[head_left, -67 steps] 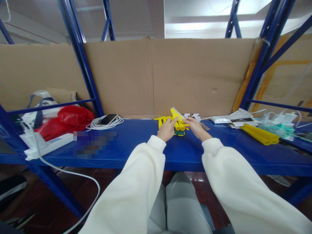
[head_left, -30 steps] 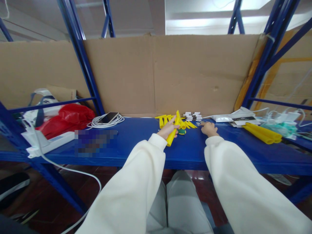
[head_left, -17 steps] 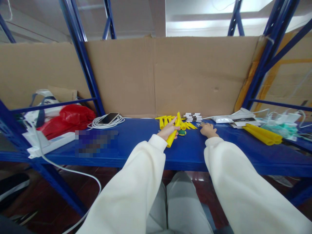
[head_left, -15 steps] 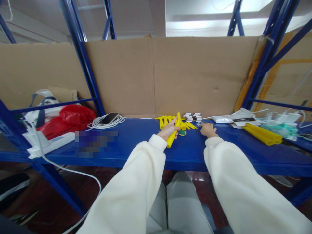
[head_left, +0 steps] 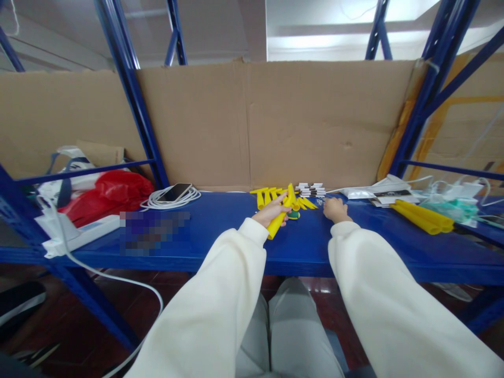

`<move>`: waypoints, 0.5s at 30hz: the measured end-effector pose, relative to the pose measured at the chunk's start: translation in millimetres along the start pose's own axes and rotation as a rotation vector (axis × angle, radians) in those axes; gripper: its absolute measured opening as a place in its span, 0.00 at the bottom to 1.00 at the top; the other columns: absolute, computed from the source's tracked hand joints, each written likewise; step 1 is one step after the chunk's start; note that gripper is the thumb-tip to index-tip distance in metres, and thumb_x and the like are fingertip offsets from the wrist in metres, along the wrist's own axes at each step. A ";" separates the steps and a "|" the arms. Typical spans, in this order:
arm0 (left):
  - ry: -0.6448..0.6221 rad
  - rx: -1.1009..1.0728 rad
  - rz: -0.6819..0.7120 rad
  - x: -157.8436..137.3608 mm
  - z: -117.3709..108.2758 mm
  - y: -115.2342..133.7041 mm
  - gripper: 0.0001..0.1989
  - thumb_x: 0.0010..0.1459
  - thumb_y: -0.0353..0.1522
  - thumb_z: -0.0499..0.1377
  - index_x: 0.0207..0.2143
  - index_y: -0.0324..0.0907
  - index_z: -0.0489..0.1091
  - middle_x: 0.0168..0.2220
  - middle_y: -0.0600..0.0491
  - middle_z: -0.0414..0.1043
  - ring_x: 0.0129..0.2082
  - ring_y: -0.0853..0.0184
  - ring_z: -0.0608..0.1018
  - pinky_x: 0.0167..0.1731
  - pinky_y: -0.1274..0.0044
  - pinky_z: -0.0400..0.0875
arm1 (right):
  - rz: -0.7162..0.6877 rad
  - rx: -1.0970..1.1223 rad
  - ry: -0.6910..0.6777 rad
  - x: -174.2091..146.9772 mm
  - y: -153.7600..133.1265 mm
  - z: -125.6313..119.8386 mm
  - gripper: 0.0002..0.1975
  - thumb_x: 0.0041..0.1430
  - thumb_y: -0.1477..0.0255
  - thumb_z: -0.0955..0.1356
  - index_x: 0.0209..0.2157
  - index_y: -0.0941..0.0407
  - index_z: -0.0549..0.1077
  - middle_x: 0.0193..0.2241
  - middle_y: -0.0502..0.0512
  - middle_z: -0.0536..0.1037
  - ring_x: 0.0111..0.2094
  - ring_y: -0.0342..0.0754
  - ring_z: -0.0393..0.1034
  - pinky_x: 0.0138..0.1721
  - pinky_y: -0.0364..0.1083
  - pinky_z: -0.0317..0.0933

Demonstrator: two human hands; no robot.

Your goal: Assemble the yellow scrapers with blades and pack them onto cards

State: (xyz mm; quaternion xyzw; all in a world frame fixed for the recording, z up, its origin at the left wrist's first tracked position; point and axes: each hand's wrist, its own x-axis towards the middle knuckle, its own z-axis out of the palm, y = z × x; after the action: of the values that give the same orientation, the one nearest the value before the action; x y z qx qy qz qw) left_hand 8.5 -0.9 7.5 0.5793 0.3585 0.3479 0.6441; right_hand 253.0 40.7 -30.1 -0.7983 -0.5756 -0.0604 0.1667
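Note:
My left hand is wrapped round a yellow plastic tube, which is tilted, with its wide end toward me and a yellow piece at its upper end. Close beside that hand lies a green and yellow object, partly covered. My right hand rests on the blue tabletop with its fingers curled down by some small shiny pieces; whatever its fingertips hold is hidden. Several yellow T-shaped parts stand in a row behind my left hand. Small pointed yellow pieces lie between the hands.
Stacked white and dark small items lie at the cardboard wall. Two long yellow tubes and white packets are to the right. Leftward are a phone on a coiled white cable, a red bag and a power strip.
Both hands stay in nearly the same places. The yellow tube in my left hand has dipped very slightly, and the whole view has shifted a little.

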 end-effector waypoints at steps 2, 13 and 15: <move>0.000 -0.006 -0.007 -1.2 0.3 1.0 0.45 0.60 0.22 0.56 0.72 0.55 0.40 0.26 0.59 0.68 0.16 0.75 0.67 0.19 0.84 0.60 | 0.006 0.008 -0.019 -1.9 -0.8 -1.0 0.21 0.61 0.78 0.62 0.53 0.60 0.74 0.54 0.73 0.72 0.60 0.62 0.62 0.54 0.59 0.60; -0.037 -0.089 -0.044 1.4 -5.0 3.0 0.45 0.60 0.23 0.56 0.72 0.54 0.39 0.26 0.60 0.66 0.16 0.76 0.67 0.19 0.84 0.62 | -0.199 0.752 0.191 7.6 -33.3 -6.4 0.06 0.57 0.69 0.66 0.30 0.55 0.75 0.37 0.60 0.79 0.46 0.56 0.71 0.54 0.57 0.62; -0.038 -0.100 -0.050 2.5 -5.6 3.3 0.45 0.60 0.23 0.56 0.72 0.55 0.38 0.26 0.61 0.65 0.16 0.76 0.66 0.19 0.84 0.61 | -0.311 0.975 0.200 4.5 -47.0 -8.2 0.08 0.54 0.64 0.69 0.28 0.54 0.72 0.32 0.55 0.78 0.43 0.53 0.71 0.53 0.55 0.63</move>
State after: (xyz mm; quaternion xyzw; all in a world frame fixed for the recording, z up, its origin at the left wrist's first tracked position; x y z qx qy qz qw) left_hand 4.8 4.3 10.2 0.5437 0.3424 0.3382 0.6876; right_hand 211.0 55.2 -11.9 -0.5233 -0.6299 0.1150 0.5623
